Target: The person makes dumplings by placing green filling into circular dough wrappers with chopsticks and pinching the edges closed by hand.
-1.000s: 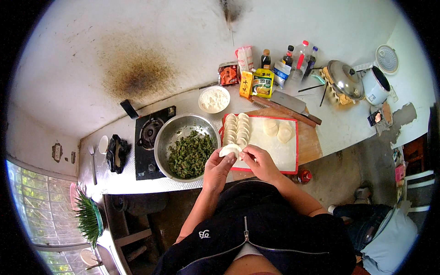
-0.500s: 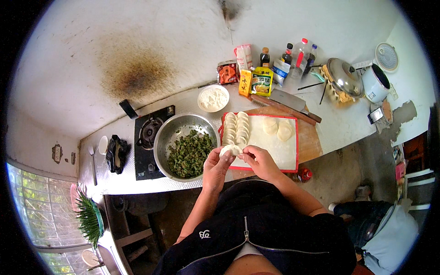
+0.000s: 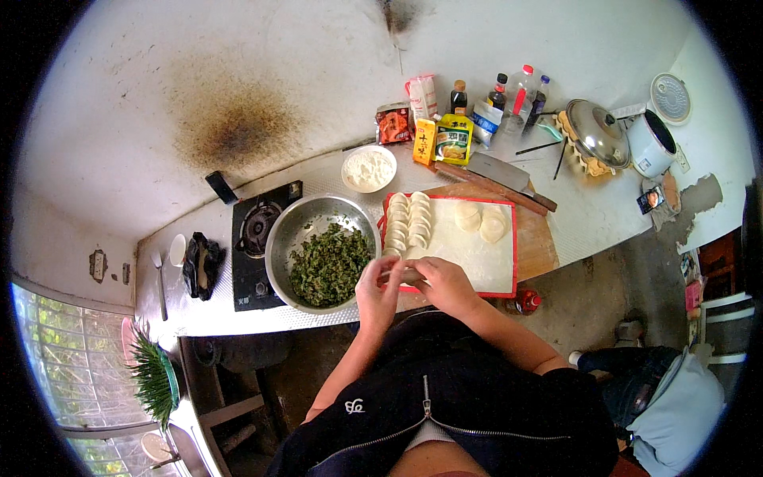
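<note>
Between my two hands, at the near edge of a red-rimmed white mat (image 3: 477,266), is a dumpling (image 3: 408,276), mostly hidden by fingers. The fingers of my left hand (image 3: 377,288) are bent around its left end. My right hand (image 3: 447,283) pinches its right side. Just beyond my hands, two rows of folded dumplings (image 3: 408,219) overlap along the mat's left part. Pale round wrappers (image 3: 493,226) lie in two spots on the right. Left of the mat, a wide steel bowl (image 3: 280,238) contains chopped green filling (image 3: 326,266).
A bowl of flour (image 3: 369,169) stands behind the steel bowl. A cleaver (image 3: 501,172) and a rolling pin (image 3: 489,188) lie beyond the mat. Seasoning packets (image 3: 453,141) and bottles line the wall. A black gas stove (image 3: 258,230) is at left. Another person (image 3: 668,405) is at lower right.
Both hands have turned and closed in over the dumpling, lowering slightly toward me. Its white top, plain to see before, is now largely covered by fingers.
</note>
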`<move>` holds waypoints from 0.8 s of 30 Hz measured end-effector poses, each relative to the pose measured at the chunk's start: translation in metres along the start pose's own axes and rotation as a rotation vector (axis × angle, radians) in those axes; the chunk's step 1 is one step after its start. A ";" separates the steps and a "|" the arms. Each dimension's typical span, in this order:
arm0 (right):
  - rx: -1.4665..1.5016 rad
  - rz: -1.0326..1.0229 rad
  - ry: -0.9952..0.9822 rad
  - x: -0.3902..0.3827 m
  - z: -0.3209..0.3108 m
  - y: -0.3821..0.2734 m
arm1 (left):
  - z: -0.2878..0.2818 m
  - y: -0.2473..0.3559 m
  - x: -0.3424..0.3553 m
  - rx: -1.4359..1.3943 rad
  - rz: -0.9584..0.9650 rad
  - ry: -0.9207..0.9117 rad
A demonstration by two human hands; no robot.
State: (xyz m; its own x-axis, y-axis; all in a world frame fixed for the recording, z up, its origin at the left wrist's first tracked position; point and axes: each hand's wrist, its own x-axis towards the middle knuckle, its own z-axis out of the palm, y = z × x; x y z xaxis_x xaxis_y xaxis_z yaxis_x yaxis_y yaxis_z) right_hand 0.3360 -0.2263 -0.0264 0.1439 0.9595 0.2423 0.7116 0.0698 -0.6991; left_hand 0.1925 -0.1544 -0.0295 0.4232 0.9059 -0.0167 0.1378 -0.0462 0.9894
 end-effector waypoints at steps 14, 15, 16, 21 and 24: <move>-0.154 -0.293 -0.001 -0.004 0.050 -0.011 | 0.022 -0.036 0.014 -1.096 -0.516 0.120; -0.117 -0.264 -0.026 -0.004 0.049 -0.011 | 0.021 -0.036 0.015 -1.090 -0.513 0.125; -0.079 -0.234 -0.051 -0.004 0.048 -0.009 | 0.021 -0.037 0.016 -1.084 -0.510 0.130; 0.196 0.041 -0.089 0.006 0.039 0.010 | 0.009 -0.050 0.018 -0.881 -0.472 0.182; 0.150 0.245 0.005 0.007 0.035 0.049 | 0.000 -0.052 0.019 -0.839 -0.425 0.247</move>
State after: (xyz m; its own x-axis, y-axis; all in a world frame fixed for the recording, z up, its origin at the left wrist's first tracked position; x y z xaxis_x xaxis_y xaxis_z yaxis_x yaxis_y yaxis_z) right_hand 0.3475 -0.2065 -0.0825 0.3025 0.9515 0.0563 0.5452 -0.1243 -0.8290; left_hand 0.1935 -0.1344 -0.0811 0.2724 0.8448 -0.4606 -0.4877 0.5339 0.6907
